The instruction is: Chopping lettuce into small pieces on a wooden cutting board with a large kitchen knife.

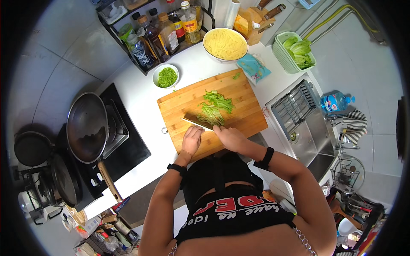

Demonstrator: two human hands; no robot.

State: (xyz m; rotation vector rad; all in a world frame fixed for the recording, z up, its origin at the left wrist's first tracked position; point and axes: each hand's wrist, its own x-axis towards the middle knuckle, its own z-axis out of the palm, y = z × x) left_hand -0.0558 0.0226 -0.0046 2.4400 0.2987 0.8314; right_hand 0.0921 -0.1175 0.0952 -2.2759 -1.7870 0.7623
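Note:
My right hand [232, 137] grips the handle of a kitchen knife [195, 123], whose blade points left across a wooden cutting board [176, 105]. Close by the near side of the blade is my left hand [192, 140], its fingers bent towards the metal. Whether those fingers pinch the blade or only rest against it is hard to see. Just beyond the knife lies a loose pile of shredded green lettuce [216, 105]. A few green scraps [236, 76] lie near the board's far right corner.
Behind the board stand a small bowl of chopped greens [167, 77] and a large bowl of yellow strips [225, 44]. A wok [87, 128] sits on the stove at left. Right are a sink [315, 140] and a green basket of lettuce [278, 52]. Bottles [168, 35] fill a rack.

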